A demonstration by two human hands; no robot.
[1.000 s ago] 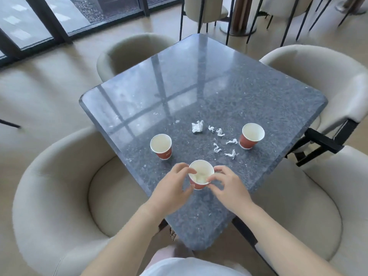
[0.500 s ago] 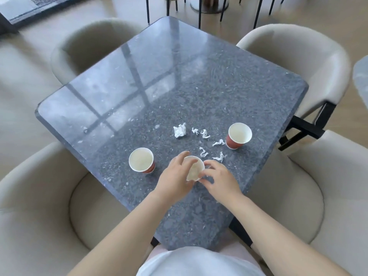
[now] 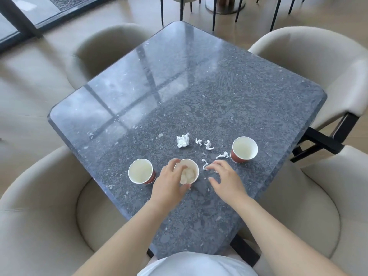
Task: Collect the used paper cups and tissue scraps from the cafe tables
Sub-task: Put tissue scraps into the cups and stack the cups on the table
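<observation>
Your worktop point(image 3: 199, 92) is a dark grey, speckled stone slab with rounded corners. Its glossy far half mirrors a window frame. Four beige tub chairs point(image 3: 39, 216) surround it, one at each side. The floor point(image 3: 25, 72) is pale. A dark-framed window point(image 3: 23, 8) runs along the far left of the room. Thin black legs and a round pedestal point(image 3: 225, 5) stand beyond the far corner of the worktop.

Use the middle cup point(image 3: 187, 172) as your reference. It stands upright on the worktop, close to the edge nearest you. Its rim and inside are white, and crumpled white tissue point(image 3: 186, 176) lies in its bottom.

- Left cup point(image 3: 140, 170): just left of the middle cup, upright, white inside, red-brown outside.
- Right cup point(image 3: 244, 149): well to the right of the middle cup and slightly farther from you, upright, same colours.
- Wad point(image 3: 182, 140): directly beyond the middle cup, the largest tissue piece.
- Scraps point(image 3: 208, 145): small twisted white bits lying in a loose line from right of the wad toward the right cup, with one just right of the middle cup.

Your left hand point(image 3: 169, 182) grips the middle cup, fingers over the far rim and thumb at the near side. Your right hand point(image 3: 225, 178) is right of the middle cup, fingers spread and relaxed, holding nothing. Its fingertips are just beside the nearest scrap; whether they touch it cannot be told.
</observation>
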